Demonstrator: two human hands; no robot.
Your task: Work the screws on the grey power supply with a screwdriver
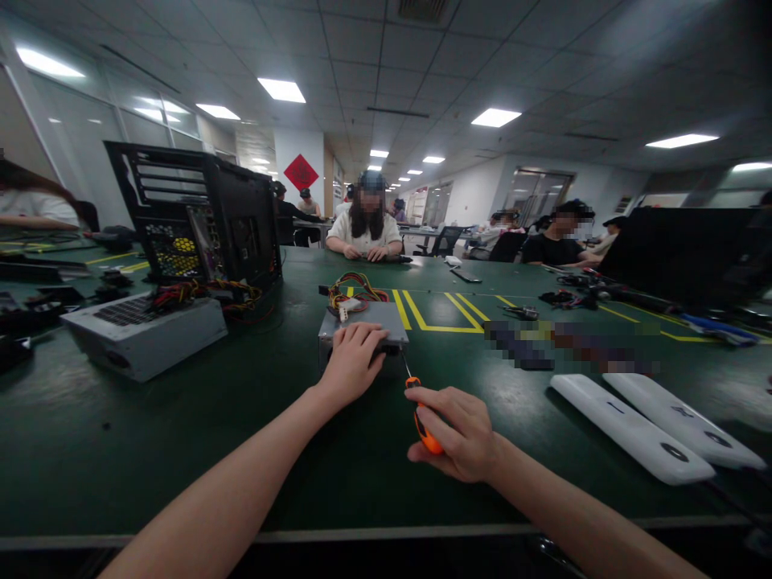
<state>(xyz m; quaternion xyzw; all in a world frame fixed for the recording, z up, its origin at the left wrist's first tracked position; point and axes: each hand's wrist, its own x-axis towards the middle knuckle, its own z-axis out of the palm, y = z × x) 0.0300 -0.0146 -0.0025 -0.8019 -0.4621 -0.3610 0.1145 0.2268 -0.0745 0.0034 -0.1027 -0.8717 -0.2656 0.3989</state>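
Note:
A grey computer power supply [386, 318] lies on the green table in front of me, its bundle of coloured cables [359, 285] piled at the far side. My left hand [355, 354] rests over its near edge, fingers spread across the top and front. In my right hand [455, 430] is a screwdriver [427, 434] with an orange and black handle, wrapped by thumb and fingers. The shaft points up and away, its tip at the supply's near right corner. Whether the tip sits in a screw is too small to tell.
On the left stand a black computer case [199, 217] and a second power supply [150, 334]. Two white, long devices [630, 426] lie at the right, near blurred items and a loose tool [519, 311]. A person [365, 229] sits across the green table [289, 490].

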